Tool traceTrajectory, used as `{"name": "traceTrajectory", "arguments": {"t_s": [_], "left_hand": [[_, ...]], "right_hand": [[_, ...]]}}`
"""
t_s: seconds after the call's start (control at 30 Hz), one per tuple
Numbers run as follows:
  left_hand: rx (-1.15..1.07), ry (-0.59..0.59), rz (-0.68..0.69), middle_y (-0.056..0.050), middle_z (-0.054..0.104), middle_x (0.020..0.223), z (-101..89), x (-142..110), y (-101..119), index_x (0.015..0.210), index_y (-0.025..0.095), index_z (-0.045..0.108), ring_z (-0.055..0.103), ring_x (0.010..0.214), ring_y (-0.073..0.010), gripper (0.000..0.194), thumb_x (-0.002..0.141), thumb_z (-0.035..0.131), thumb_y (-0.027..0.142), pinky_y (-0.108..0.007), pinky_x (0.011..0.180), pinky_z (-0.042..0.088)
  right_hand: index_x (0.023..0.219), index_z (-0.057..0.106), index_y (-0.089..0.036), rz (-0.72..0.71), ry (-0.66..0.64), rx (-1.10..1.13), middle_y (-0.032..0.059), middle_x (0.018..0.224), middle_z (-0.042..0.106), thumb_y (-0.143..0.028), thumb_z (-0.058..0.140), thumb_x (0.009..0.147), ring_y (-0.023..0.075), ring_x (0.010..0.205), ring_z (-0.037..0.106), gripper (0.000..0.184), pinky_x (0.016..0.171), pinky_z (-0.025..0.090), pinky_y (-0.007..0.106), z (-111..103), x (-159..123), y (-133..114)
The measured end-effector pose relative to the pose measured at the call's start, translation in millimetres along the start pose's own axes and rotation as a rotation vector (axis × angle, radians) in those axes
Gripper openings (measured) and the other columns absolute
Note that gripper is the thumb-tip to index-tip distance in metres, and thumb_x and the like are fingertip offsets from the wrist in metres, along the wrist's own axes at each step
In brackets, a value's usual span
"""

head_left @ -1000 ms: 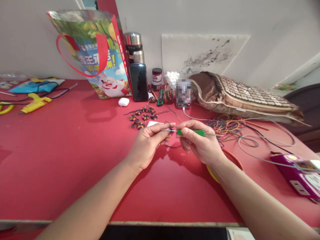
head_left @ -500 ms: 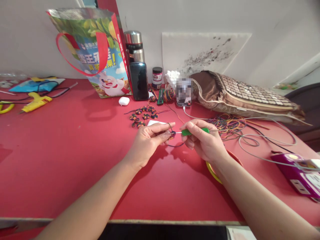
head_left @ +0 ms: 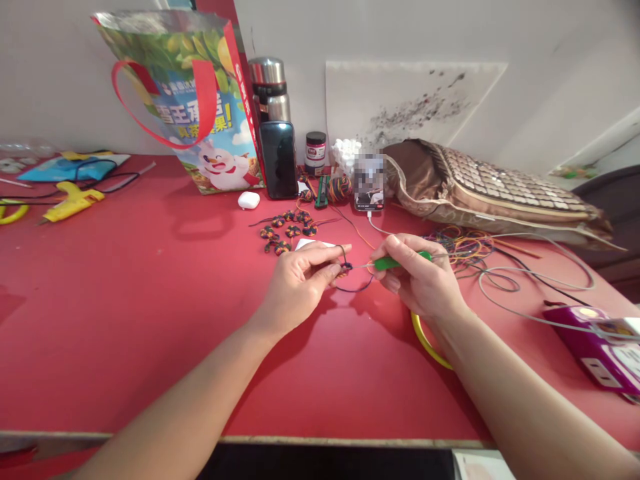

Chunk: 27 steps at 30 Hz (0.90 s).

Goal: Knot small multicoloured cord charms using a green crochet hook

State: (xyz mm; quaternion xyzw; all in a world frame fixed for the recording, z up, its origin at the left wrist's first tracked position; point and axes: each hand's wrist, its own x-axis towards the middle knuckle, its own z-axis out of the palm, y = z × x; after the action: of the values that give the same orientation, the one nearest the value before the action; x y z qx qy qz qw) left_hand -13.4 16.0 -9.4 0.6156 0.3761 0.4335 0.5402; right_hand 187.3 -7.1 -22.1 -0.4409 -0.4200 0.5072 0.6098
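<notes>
Between the thumb and fingers of my left hand (head_left: 303, 283) is a small dark multicoloured crochet piece (head_left: 345, 269), mostly hidden by the fingertips. A dark strand loops up over the index finger, and another hangs in a curve toward my right hand (head_left: 419, 277). That hand is closed round the green handle of a crochet hook (head_left: 387, 263). The hook's thin metal shaft points left, its tip at or very close to the piece. Several small multicoloured crochet rounds (head_left: 293, 231) lie on the red table (head_left: 165, 320) behind my left hand.
Tangled coloured yarn (head_left: 463, 245) and a grey cable lie to the right, before a sequined cushion (head_left: 510, 183). Yellow-handled scissors (head_left: 425, 343) rest under my right forearm. Behind stand a phone (head_left: 279, 160), a shopping bag (head_left: 200, 113) and a flask (head_left: 270, 87). A glue gun (head_left: 73, 202) is at left.
My right hand has drawn the crochet hook a little to the right, away from the piece. My left hand stays nearly in place, still pinching it.
</notes>
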Motion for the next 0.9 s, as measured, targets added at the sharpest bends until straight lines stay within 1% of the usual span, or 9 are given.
{"name": "traceTrajectory", "arguments": {"t_s": [0.1, 0.23, 0.37, 0.47, 0.53, 0.6, 0.7, 0.8, 0.9], "left_hand": [[0.003, 0.014, -0.01, -0.007, 0.077, 0.102, 0.0, 0.0, -0.5, 0.1, 0.024, 0.089, 0.065, 0.089, -0.0192, 0.018, 0.088, 0.077, 0.02, -0.033, 0.081, 0.052], [-0.04, 0.028, -0.041, -0.006, 0.075, 0.095, 1.4, 0.1, -1.8, 0.102, 0.023, 0.089, 0.064, 0.086, -0.0184, 0.018, 0.086, 0.08, 0.022, -0.031, 0.077, 0.051], [-0.271, 0.064, -0.201, -0.003, 0.072, 0.081, 2.6, 2.9, -2.7, 0.101, 0.021, 0.089, 0.059, 0.07, -0.0133, 0.025, 0.076, 0.088, 0.022, -0.029, 0.069, 0.048], [-0.48, 0.047, -0.347, -0.004, 0.074, 0.078, 1.7, 6.3, -3.4, 0.095, 0.019, 0.088, 0.058, 0.063, -0.0096, 0.03, 0.066, 0.096, 0.027, -0.025, 0.061, 0.043], [-0.542, 0.029, -0.391, -0.004, 0.074, 0.078, 0.8, 7.9, -4.0, 0.092, 0.018, 0.088, 0.057, 0.061, -0.0078, 0.035, 0.062, 0.1, 0.028, -0.023, 0.058, 0.04], [-0.565, 0.022, -0.39, -0.003, 0.074, 0.078, 0.4, 8.7, -4.9, 0.092, 0.017, 0.088, 0.055, 0.059, -0.0067, 0.035, 0.061, 0.1, 0.028, -0.022, 0.056, 0.038], [-0.572, 0.018, -0.36, -0.004, 0.075, 0.082, 0.5, 8.5, -6.1, 0.091, 0.015, 0.087, 0.055, 0.06, -0.0063, 0.03, 0.065, 0.098, 0.026, -0.023, 0.056, 0.038], [-0.575, 0.008, -0.366, -0.005, 0.076, 0.082, 0.0, 7.8, -6.3, 0.094, 0.016, 0.087, 0.056, 0.062, -0.0078, 0.03, 0.067, 0.097, 0.024, -0.025, 0.059, 0.04], [-0.567, 0.002, -0.371, -0.005, 0.076, 0.081, -1.7, 7.5, -4.8, 0.098, 0.016, 0.087, 0.057, 0.064, -0.0093, 0.032, 0.068, 0.096, 0.024, -0.026, 0.062, 0.042]], "right_hand": [[0.072, 0.08, -0.021, -0.051, 0.013, -0.052, 0.0026, 0.055, 0.069, -0.053, 0.089, 0.08, 0.011, 0.039, 0.05, 0.035, 0.038, 0.034, 0.026, -1.9, -1.2, -0.2], [0.075, 0.08, -0.021, -0.122, 0.022, -0.146, 0.0039, 0.06, 0.071, -0.053, 0.085, 0.086, 0.0116, 0.043, 0.051, 0.034, 0.04, 0.037, 0.028, -0.9, -3.9, 0.7], [0.079, 0.08, -0.022, -0.247, 0.007, -0.23, 0.003, 0.064, 0.071, -0.051, 0.08, 0.091, 0.0113, 0.045, 0.051, 0.032, 0.043, 0.04, 0.028, 6.6, -9.6, 1.7], [0.09, 0.081, -0.023, -0.362, -0.066, -0.369, 0.0017, 0.068, 0.07, -0.041, 0.077, 0.096, 0.0122, 0.049, 0.054, 0.02, 0.048, 0.045, 0.028, 11.0, -14.6, 1.9], [0.101, 0.082, -0.025, -0.449, -0.143, -0.514, 0.0029, 0.076, 0.073, -0.033, 0.076, 0.097, 0.0141, 0.056, 0.059, 0.011, 0.055, 0.051, 0.03, 11.6, -16.6, 1.6], [0.108, 0.081, -0.026, -0.558, -0.198, -0.623, 0.0054, 0.085, 0.076, -0.027, 0.075, 0.097, 0.017, 0.066, 0.066, 0.013, 0.065, 0.056, 0.032, 11.0, -17.1, 1.0], [0.112, 0.08, -0.026, -0.677, -0.216, -0.657, 0.0075, 0.094, 0.078, -0.023, 0.072, 0.098, 0.0193, 0.076, 0.071, 0.016, 0.072, 0.059, 0.033, 9.7, -16.7, 1.2], [0.111, 0.08, -0.026, -0.634, -0.174, -0.622, 0.0061, 0.09, 0.077, -0.024, 0.073, 0.099, 0.0169, 0.067, 0.067, 0.015, 0.067, 0.057, 0.033, 9.6, -17.6, 4.0], [0.107, 0.081, -0.026, -0.483, -0.107, -0.507, 0.0024, 0.08, 0.073, -0.03, 0.072, 0.1, 0.0138, 0.057, 0.061, 0.011, 0.058, 0.053, 0.031, 10.8, -19.1, 7.4]]}}
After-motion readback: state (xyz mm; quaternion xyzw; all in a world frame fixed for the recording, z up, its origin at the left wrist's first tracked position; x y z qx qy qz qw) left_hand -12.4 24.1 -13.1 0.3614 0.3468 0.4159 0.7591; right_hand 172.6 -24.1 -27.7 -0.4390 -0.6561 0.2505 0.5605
